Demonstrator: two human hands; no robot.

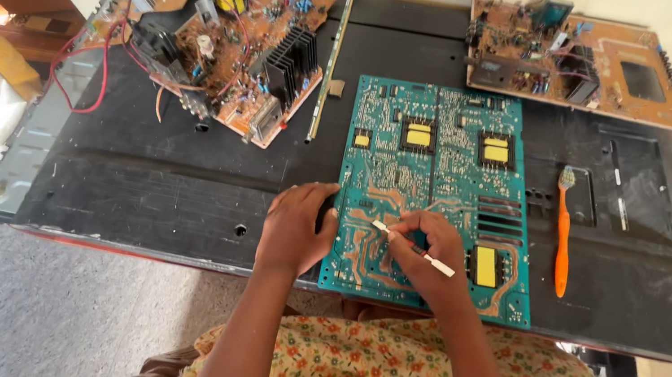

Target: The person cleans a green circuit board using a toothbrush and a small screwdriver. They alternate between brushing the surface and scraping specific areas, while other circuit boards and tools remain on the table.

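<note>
Head view: white stick (433, 260) within right grip (432, 252).

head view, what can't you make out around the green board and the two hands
- Green circuit board, head view: the patch under the right hand is covered.
- White stick tool: its middle is hidden by the right fingers.
- Left hand: its palm hides the board's left edge.
- Board parts: too small to identify.

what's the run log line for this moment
left hand steadies green board edge | right hand holds white stick on board | orange toothbrush lies right
</note>
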